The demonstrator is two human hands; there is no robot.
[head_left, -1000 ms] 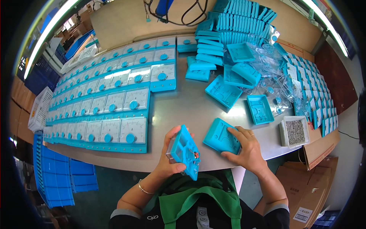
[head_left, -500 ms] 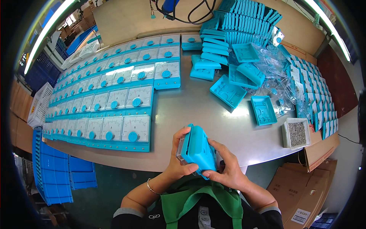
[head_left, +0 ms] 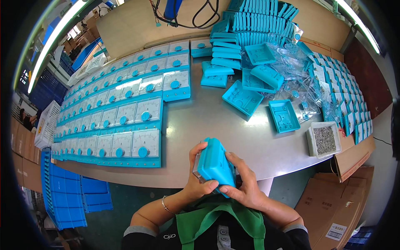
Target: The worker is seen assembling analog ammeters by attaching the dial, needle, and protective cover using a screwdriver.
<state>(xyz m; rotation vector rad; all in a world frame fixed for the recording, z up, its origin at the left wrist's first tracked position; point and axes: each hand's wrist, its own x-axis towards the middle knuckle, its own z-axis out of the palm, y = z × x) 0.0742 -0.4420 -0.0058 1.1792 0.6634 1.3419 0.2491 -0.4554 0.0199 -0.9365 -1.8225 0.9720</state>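
Close to my body, above the table's front edge, I hold a panel meter with its turquoise back casing turned up. A clear cover shows on its left side; the dial face is hidden. My left hand grips the cover side, its thumb on the lower end of the casing. The fingers of my right hand press along the right side, with the thumb near the bottom corner. To the left stand rows of finished-looking meters with clear fronts and turquoise knobs.
Loose turquoise casings lie right of centre, with stacked casings behind. Clear covers are heaped beside them. A white tray of small metal parts sits at the right edge, near rows of white-faced units. Blue crates stand lower left.
The casing and clear cover sit closer together; the dark gap along the casing's left side no longer shows. Both hands keep their grip. The whole view has shifted slightly.
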